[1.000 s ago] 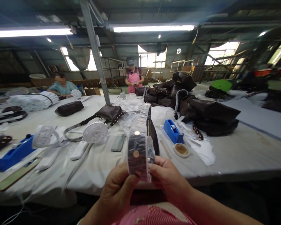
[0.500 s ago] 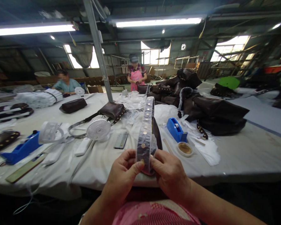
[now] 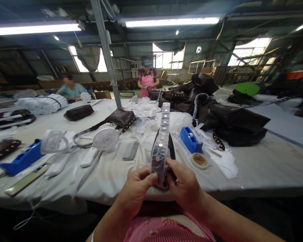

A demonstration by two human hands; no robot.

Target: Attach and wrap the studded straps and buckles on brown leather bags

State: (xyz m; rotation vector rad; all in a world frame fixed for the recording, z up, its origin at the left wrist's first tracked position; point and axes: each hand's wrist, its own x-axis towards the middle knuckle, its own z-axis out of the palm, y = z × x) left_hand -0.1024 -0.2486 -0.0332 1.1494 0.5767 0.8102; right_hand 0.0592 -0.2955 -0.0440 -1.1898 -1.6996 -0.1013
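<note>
A dark studded strap (image 3: pixel 162 141) wrapped in clear film stands upright in front of me, its top end reaching away over the table. My left hand (image 3: pixel 137 188) pinches its lower end from the left, thumb on the studded face. My right hand (image 3: pixel 183 186) grips the same end from the right, fingers curled round it. Both hands hover just above the near edge of the white-covered table (image 3: pixel 255 168).
On the table lie a blue tape dispenser (image 3: pixel 190 139), a small dish (image 3: pixel 199 160), two white fans (image 3: pixel 105 137), a phone (image 3: pixel 130 150), another blue dispenser (image 3: pixel 21 160) and a pile of dark bags (image 3: pixel 224 117). Two other people work at the far side.
The strap has turned from facing me flat to edge-on and now leans a little right. Both hands shifted slightly right and lower, still gripping its lower end.
</note>
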